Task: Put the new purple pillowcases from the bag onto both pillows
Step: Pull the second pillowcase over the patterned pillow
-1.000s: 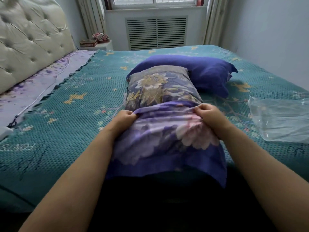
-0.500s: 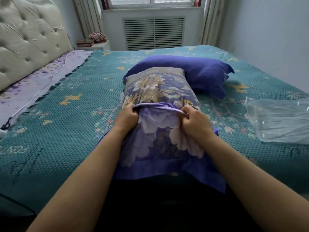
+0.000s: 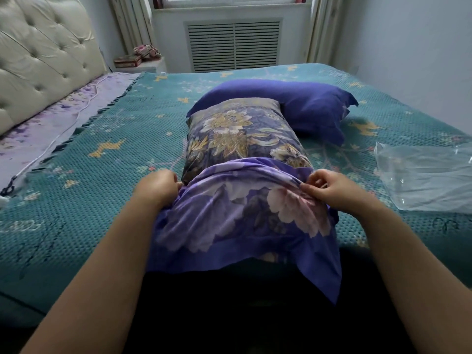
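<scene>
**Hands spread apart on the pillowcase opening**

Since half a second ago both hands have moved outward from the middle of the pillowcase's open edge to its two sides, and the bunched hem now lies stretched wider across the pillow.

The left hand [image 3: 157, 186] has its fingers curled round the left side of the purple flowered pillowcase [image 3: 245, 215], gripping the gathered fabric. The right hand [image 3: 332, 187] pinches the right side of the same edge between thumb and fingertips. The pillowcase covers the near part of the pillow [image 3: 240, 134], whose far part, in an older dark cover with gold and cream flowers, is still bare. The pillowcase's plain purple border hangs off the near edge of the bed.

Behind this pillow, and touching it, lies the second pillow [image 3: 306, 103] in plain purple, on the teal bedspread [image 3: 107, 154]. An empty clear plastic bag [image 3: 429, 180] lies on the bedspread to the right, apart from the pillows. A cream tufted headboard [image 3: 43, 62] stands on the left, and a slatted radiator cover [image 3: 233, 43] sits under the window.

No brand, label or writing can be read on the bag or fabrics.
</scene>
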